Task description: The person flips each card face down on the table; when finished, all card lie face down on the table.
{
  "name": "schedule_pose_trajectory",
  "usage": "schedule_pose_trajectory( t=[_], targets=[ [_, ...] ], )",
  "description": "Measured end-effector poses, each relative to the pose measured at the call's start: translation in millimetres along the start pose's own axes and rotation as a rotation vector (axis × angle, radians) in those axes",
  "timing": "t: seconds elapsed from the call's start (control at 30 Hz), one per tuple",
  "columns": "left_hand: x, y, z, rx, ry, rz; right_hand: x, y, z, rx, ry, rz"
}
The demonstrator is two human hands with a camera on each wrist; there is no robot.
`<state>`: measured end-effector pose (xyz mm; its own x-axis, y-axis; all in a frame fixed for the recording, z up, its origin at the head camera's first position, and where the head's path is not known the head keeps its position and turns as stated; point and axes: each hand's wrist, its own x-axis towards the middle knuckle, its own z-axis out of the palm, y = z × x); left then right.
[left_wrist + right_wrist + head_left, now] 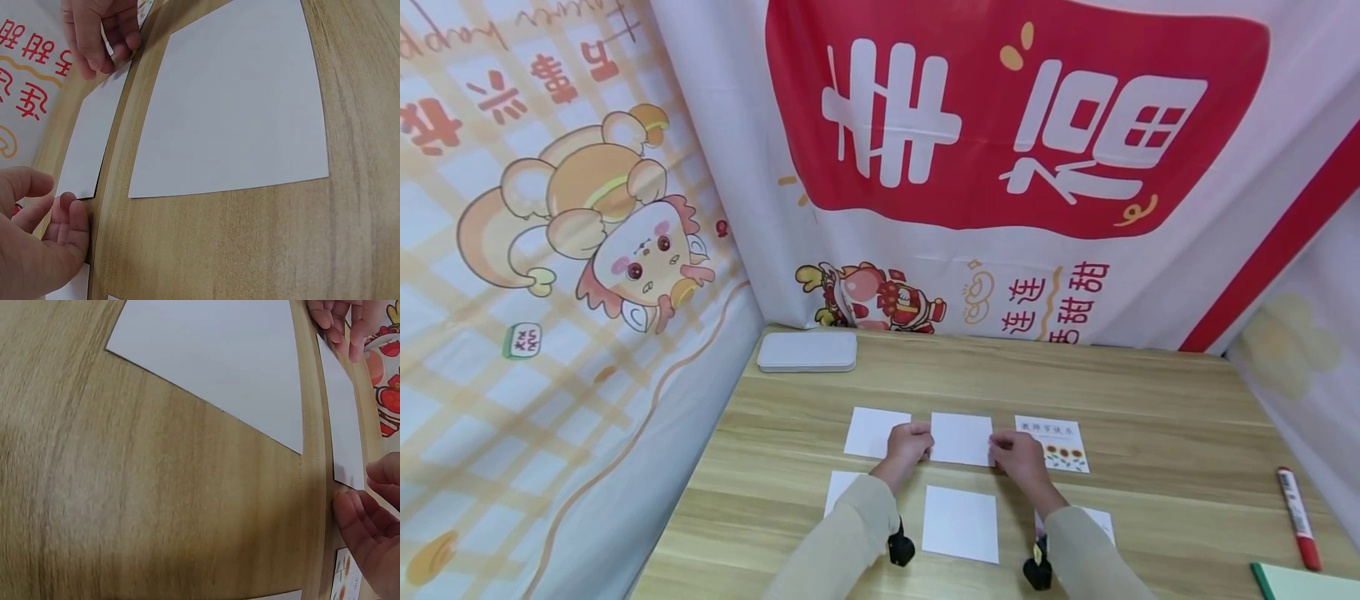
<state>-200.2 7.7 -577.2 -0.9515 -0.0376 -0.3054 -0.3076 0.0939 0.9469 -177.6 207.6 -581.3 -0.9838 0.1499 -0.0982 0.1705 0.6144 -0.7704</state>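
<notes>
Blank card (960, 523) was laid in the nearer row on the surface (1165, 433), a marker (1298, 518) well to its right. Beyond, the middle white card (961, 439) was pinched at its side edges by the left hand (908, 444) and the right hand (1021, 457), beside a sunflower-printed card (1063, 458). Farther back, a white case (807, 351) was placed near printed cloth (985, 150).

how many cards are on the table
6: back-left card, back-middle card, back-right card, front-left card, front-middle card, front-right card. Sleeves partly cover the outer front ones and could hide more.
</notes>
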Motion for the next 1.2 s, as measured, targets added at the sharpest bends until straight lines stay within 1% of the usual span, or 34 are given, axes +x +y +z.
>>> schedule_pose_trajectory(
  t=[0.1,0.23,0.37,0.43,0.5,0.6,0.67,0.73,0.83,0.93,0.97,1.0,1.07,1.17,1.2],
  targets=[
    [-0.7,0.2,3.3,0.006,0.004,0.008,-1,1,-5.3,-0.014,0.023,-0.039],
    [-1.6,3.0,10.5,0.038,0.018,0.016,0,6,-19.0,0.02,0.046,-0.034],
    [-0.6,7.4,21.7,0.08,0.011,0.017,0,18,-35.9,0.008,0.108,-0.054],
    [-0.5,10.1,28.5,0.096,-0.012,0.014,0,25,-44.6,-0.022,0.15,-0.054],
    [-1.7,13.8,36.4,0.077,-0.044,-0.001,-1,33,-54.7,-0.053,0.184,-0.043],
    [-6.0,21.5,51.1,-0.014,-0.108,-0.054,-1,44,-70.3,-0.085,0.208,0.016],
    [-9.2,27.2,62.6,-0.077,-0.14,-0.095,-1,51,-79.4,-0.098,0.21,0.064],
    [-11.7,33.4,75.8,-0.093,-0.166,-0.133,-1,58,-87.8,-0.106,0.209,0.111],
    [-14.2,39.1,95.9,-0.046,-0.219,-0.167,-1,68,-98.6,-0.115,0.192,0.177],
    [-15.5,41.8,111.7,0.004,-0.283,-0.186,-2,75,-105.7,-0.127,0.156,0.224],
    [-11.9,36.1,118.2,0.006,-0.304,-0.178,-2,77,-107.5,-0.129,0.143,0.232],
    [-12.1,35.6,122.3,0.006,-0.323,-0.18,-2,78,-109.1,-0.128,0.131,0.237],
    [-12.1,33.7,127.6,-0.002,-0.339,-0.188,-3,81,-109.1,-0.122,0.103,0.249],
    [-12.0,29.5,133.9,-0.045,-0.349,-0.213,-4,81,-109.7,-0.116,0.079,0.255],
    [-15.7,33.6,133.7,-0.057,-0.355,-0.23,-4,81,-110.0,-0.121,0.072,0.257]
  ],
)
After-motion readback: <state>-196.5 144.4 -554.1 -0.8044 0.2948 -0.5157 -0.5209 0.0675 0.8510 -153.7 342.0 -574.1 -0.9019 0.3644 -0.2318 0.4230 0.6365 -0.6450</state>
